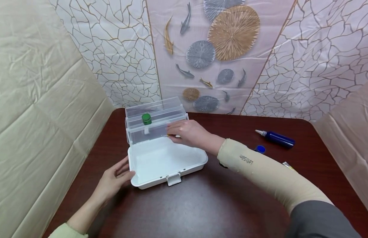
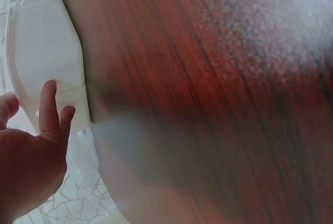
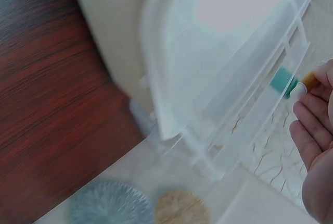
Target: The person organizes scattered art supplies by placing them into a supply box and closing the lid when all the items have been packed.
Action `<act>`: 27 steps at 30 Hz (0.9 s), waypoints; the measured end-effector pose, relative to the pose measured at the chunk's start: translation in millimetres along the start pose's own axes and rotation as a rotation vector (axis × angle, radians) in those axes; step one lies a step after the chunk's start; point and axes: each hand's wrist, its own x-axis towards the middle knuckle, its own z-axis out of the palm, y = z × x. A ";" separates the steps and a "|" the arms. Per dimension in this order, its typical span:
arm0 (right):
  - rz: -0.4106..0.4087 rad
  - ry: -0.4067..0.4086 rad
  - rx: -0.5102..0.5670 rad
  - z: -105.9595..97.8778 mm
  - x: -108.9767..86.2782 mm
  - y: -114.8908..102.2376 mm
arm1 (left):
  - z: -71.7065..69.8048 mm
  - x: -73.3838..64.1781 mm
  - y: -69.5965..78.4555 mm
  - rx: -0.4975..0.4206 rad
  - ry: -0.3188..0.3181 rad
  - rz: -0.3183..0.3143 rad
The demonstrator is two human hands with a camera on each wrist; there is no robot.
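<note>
A white storage box (image 1: 166,158) stands unfolded on the table, its clear tiered trays (image 1: 157,114) raised behind the base. One of these trays carries a small green-lidded jar (image 1: 146,118). My left hand (image 1: 114,180) rests against the left side of the base, thumb at the rim and straight fingers (image 2: 49,107) along the outer wall. Over the lower tray, my right hand (image 1: 187,132) pinches a small yellow-orange item (image 3: 310,81) with a rounded white end (image 3: 298,91). Its exact kind is mostly hidden by the fingers.
On the right of the table lie a dark blue bottle (image 1: 277,138) with a pale nozzle, a blue-lidded jar (image 1: 260,149) and a small tube (image 1: 287,166) partly behind the right sleeve. Patterned cloth walls (image 1: 124,43) surround the table. A latch (image 1: 173,179) hangs at the box front.
</note>
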 end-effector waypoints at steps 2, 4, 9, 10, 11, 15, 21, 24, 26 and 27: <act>-0.013 -0.032 0.003 2.6 8.0 -5.2 | -0.1 0.1 -0.1 -0.002 0.000 0.003; -0.023 -0.062 -0.002 5.6 15.4 -9.5 | 0.0 0.0 -0.3 -0.007 -0.002 0.008; -0.060 -0.105 -0.016 17.2 30.0 -16.4 | 0.3 -0.6 -0.6 -0.019 -0.002 0.015; -0.066 -0.111 -0.015 19.6 32.4 -17.3 | 0.3 -0.8 -0.6 -0.019 -0.001 0.015; -0.068 -0.119 -0.012 21.6 34.7 -18.1 | 0.3 -1.0 -0.5 -0.017 0.000 0.015; -0.054 -0.173 0.001 26.2 43.3 -20.9 | -0.1 -1.2 -0.2 -0.018 0.002 0.012; -0.037 -0.240 -0.015 32.5 53.2 -20.5 | 0.2 -0.3 -0.6 -0.022 -0.004 0.020; -0.041 -0.251 -0.033 36.0 56.7 -19.3 | 0.2 0.2 -0.7 -0.021 -0.003 0.020; -0.041 -0.262 -0.049 38.0 58.5 -19.0 | 0.1 0.5 -0.8 -0.021 -0.002 0.018; -0.040 -0.272 -0.056 38.6 59.5 -19.2 | 0.1 0.5 -0.6 -0.022 -0.002 0.016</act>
